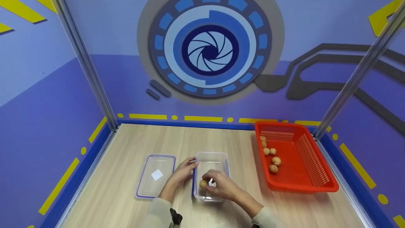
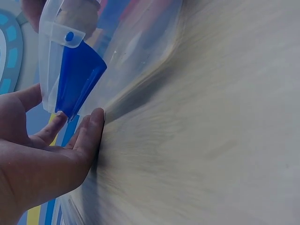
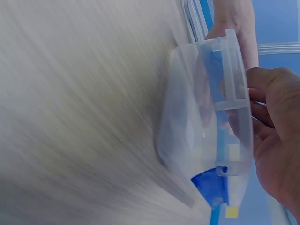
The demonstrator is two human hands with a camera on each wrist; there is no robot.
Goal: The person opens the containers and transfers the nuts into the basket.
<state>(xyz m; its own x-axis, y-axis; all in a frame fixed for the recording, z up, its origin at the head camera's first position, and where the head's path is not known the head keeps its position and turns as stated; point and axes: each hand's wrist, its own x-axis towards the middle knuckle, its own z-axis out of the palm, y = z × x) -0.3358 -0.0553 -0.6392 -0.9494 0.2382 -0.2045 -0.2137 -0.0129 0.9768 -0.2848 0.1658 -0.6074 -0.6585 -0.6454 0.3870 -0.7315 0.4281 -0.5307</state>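
Observation:
A clear plastic box [image 1: 211,156] with a blue latch [image 2: 79,77] stands uncovered on the table. My left hand [image 1: 181,174] holds its left side near the far corner, thumb at the rim and fingers along the outer wall. Over the box's near half, my right hand [image 1: 223,184] pinches a walnut [image 1: 203,183] between thumb and fingers, toward the left wall. In the right wrist view, the right hand [image 3: 281,122] reaches over the rim, and the box wall blurs its fingertips.
Left of the box lies its clear lid [image 1: 148,183] with a purple-blue edge and a white square label. A red plastic basket [image 1: 300,167] at the right holds several walnuts [image 1: 276,161] along its left side. Printed panels [image 1: 202,109] surround the wooden table [image 1: 117,177].

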